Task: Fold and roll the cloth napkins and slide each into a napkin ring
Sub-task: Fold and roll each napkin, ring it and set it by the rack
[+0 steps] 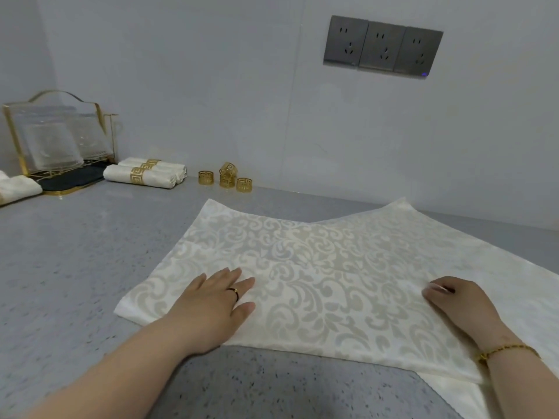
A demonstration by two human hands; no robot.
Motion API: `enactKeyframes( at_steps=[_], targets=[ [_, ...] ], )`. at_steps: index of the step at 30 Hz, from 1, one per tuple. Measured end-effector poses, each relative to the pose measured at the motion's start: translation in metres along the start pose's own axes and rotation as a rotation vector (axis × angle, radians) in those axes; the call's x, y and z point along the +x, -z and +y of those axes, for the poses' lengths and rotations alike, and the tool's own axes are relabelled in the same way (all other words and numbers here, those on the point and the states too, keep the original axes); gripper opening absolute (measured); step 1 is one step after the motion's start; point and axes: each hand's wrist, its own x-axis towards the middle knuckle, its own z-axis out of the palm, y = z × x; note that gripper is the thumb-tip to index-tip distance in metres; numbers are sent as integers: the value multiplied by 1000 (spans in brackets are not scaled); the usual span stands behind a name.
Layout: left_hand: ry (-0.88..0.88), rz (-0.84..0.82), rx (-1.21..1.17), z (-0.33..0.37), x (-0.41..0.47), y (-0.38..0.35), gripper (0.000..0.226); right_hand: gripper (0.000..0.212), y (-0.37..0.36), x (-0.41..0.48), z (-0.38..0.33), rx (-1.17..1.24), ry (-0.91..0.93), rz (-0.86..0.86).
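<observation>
Napkin (317,267) under L hand (211,300), R hand (459,300)

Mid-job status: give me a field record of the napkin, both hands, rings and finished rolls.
napkin: cream patterned, spread on the grey countertop
left hand: flat on napkin, fingers straight
right hand: on napkin, fingers curled; grip unclear
loose napkin rings: four gold, near wall, one stacked on another
finished rolls: two, ringed, back left
</observation>
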Motion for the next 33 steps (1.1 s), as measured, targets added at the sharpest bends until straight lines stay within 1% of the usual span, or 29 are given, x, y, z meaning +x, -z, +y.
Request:
enactKeyframes(
  at_steps=[3, 8, 10, 12, 15, 17, 18, 20, 22, 25, 26, 30, 33],
  targets=[
    [7, -6, 5, -1, -1, 1, 53, 4, 4, -3, 1, 50, -10, 4],
    [19, 10, 10, 0, -2, 1, 54, 10, 15, -8, 5, 169, -41, 26],
    [22, 30, 6, 1, -3, 4, 52, 10, 13, -8, 5, 208, -57, 41],
    [28, 91, -3, 0, 0, 9, 47, 13, 10, -5, 3, 228, -68, 52],
    [120, 214, -66, -9, 18, 26, 33, 18, 8, -2, 2, 239, -87, 58],
    [207, 277, -39, -20, 37, 35, 34, 20, 7, -1, 3, 239, -87, 54],
    [238, 282, -20, -26, 47, 38, 35, 20, 7, -1, 4, 236, -87, 51],
    [282, 235, 8, -37, 62, 39, 34, 18, 8, -1, 3, 246, -88, 52],
    [317, 199, 1, -47, 69, 38, 27, 14, 8, -2, 1, 243, -82, 43],
    [339, 264, -15, -57, 68, 36, 14, 12, 8, -1, 0, 216, -54, 31],
    [345, 286, 2, -58, 67, 35, 13, 13, 8, 0, 1, 195, -47, 29],
    [360, 320, 16, -66, 67, 33, 24, 21, 5, 5, 4, 77, -56, 26],
    [340, 351, 60, -70, 66, 33, 20, 23, 3, 8, 7, 32, -34, 34]
  ],
)
